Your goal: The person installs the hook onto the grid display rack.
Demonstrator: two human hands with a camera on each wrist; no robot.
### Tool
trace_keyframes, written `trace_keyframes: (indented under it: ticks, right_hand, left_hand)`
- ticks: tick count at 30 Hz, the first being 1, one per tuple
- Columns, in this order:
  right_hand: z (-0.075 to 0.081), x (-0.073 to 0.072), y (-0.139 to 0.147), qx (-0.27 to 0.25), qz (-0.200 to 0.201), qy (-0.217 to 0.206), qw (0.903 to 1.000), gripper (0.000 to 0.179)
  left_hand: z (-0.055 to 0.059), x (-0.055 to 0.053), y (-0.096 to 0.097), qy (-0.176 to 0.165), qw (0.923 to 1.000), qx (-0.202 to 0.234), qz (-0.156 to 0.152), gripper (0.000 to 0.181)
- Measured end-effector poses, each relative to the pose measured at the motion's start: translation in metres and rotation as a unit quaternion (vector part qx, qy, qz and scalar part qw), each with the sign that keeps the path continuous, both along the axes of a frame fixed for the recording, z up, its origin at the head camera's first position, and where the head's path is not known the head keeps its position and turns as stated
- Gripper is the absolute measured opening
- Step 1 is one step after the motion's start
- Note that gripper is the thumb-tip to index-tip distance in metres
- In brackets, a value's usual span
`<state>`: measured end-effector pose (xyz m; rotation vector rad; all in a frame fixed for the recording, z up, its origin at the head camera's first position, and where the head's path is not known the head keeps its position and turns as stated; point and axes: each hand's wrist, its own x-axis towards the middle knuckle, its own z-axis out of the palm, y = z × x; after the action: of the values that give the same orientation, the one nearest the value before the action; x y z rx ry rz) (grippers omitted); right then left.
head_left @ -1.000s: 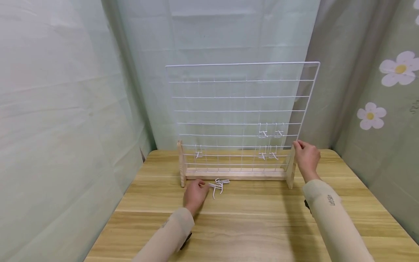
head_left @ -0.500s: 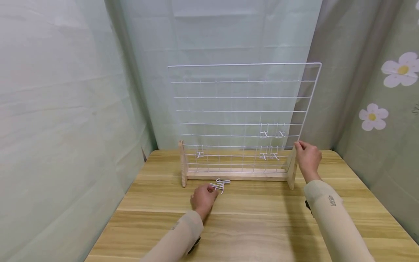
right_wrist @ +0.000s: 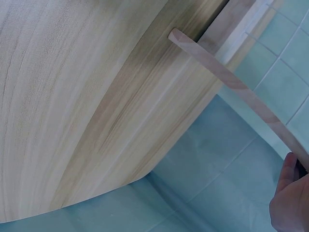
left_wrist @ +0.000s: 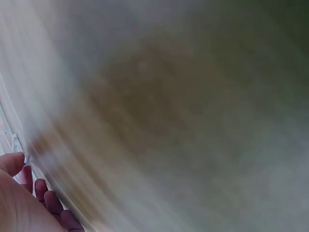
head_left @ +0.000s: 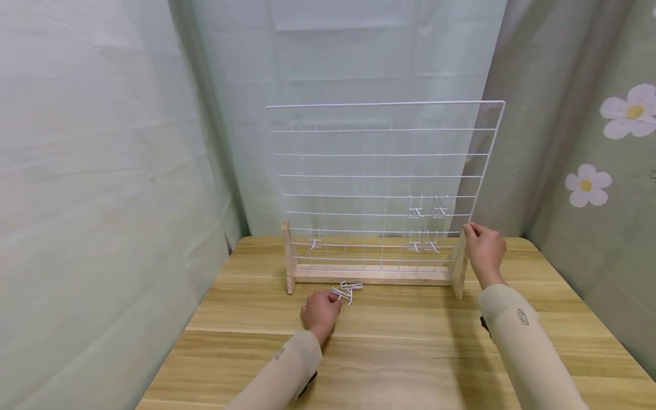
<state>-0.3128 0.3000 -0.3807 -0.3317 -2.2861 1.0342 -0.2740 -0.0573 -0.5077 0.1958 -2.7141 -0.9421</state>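
A white wire grid panel [head_left: 379, 130] stands upright in a wooden base [head_left: 374, 281]. Just in front of the base lie a few loose white wire hooks [head_left: 352, 286]. At the left of this small pile, my left hand [head_left: 320, 312] pinches one hook between thumb and forefinger; in the left wrist view, white wire [left_wrist: 27, 159] shows at the fingertips of that hand [left_wrist: 21, 198]. My right hand [head_left: 486, 250] grips the top of the right wooden upright [right_wrist: 236, 84], with thumb and finger right at the panel's edge.
Several hooks hang on the grid: a pair upper right [head_left: 417, 212], a pair lower right [head_left: 431, 246] and one hook [head_left: 315, 243] lower left. The wood-grain table [head_left: 400, 347] extends around the base. Pale cloth curtains [head_left: 128, 171] enclose the back and sides.
My left hand has moved right onto the loose hooks and now pinches one, covering part of the pile. My right hand stays on the upright. The head view has shifted slightly.
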Motion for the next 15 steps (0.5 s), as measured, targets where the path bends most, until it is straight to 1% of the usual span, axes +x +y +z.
trace_keyframes:
  ticks: [7,10,15]
  right_hand:
    - [0.0013,0.0019,-0.001,0.002,-0.003,0.002,1.0,0.041]
    - [0.0014,0.0024,-0.0017,0.002,-0.002,0.002,1.0,0.042]
    - [0.0015,0.0031,-0.0027,0.0,0.0,-0.001,1.0,0.042]
  left_hand:
    - [-0.0006,0.0019,-0.0026,0.006,0.9998,0.018,0.008,0.01]
    - [0.0009,0.0034,-0.0044,0.009,0.9994,0.029,0.014,0.01]
    - [0.0044,0.0049,-0.0077,0.009,0.9983,0.047,0.032,0.008]
